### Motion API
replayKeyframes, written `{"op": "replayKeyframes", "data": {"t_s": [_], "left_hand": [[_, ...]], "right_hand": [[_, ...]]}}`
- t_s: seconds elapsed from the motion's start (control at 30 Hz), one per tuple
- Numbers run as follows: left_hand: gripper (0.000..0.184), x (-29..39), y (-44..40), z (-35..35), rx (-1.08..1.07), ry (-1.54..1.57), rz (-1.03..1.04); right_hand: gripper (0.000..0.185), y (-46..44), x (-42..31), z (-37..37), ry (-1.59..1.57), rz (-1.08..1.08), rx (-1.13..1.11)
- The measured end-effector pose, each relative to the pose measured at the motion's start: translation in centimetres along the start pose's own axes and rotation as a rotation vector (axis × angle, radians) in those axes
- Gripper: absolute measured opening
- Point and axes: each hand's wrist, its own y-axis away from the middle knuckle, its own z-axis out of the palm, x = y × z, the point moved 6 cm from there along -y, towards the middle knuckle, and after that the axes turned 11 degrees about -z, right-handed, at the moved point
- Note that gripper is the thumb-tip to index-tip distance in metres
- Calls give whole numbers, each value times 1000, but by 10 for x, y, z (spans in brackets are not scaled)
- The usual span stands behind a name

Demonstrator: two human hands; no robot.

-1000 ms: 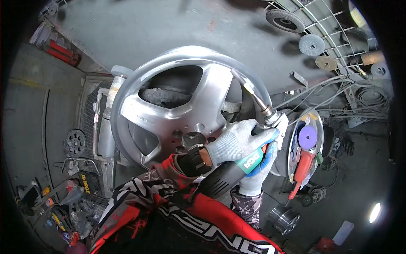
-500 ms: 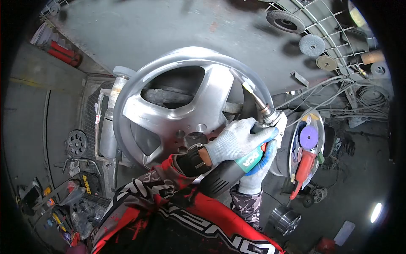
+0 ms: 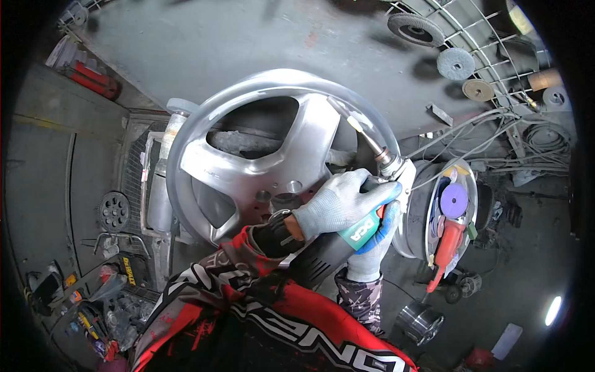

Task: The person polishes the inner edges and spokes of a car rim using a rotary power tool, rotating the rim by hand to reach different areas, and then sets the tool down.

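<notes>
A silver alloy wheel stands tilted in the middle of the view. My left hand, in a grey-and-blue glove with a watch at the wrist, is closed over the front of a black and green power tool. From below and to the right, my right hand, in a matching glove, wraps round the same tool; some of its fingers are hidden. The tool's metal head carries a slim pointed attachment, whose tip lies at the upper end of a spoke, beside the rim.
Abrasive discs hang on a wire rack at upper right. Below, a round container holds a purple disc and a red grinder. Cables run along the right. Another wheel lies lower right; clutter fills the lower left.
Both hands and the tool have shifted slightly left. The attachment's tip has moved a little left and up along the spoke's end. The grip looks the same.
</notes>
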Motion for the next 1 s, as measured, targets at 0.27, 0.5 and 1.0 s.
{"op": "replayKeyframes", "data": {"t_s": [0.27, 0.5, 1.0], "left_hand": [[35, 16, 10, -12, 63, 17, 185], [39, 7, 0, 11, -33, -66, 24], [41, -2, 11, -13, 7, -13, -234]], "right_hand": [[45, -1, 4, -8, 315, -102, -63], [52, 5, 5, -9, -173, 53, 47], [52, 6, 22, 2, -52, 56, -32]]}}
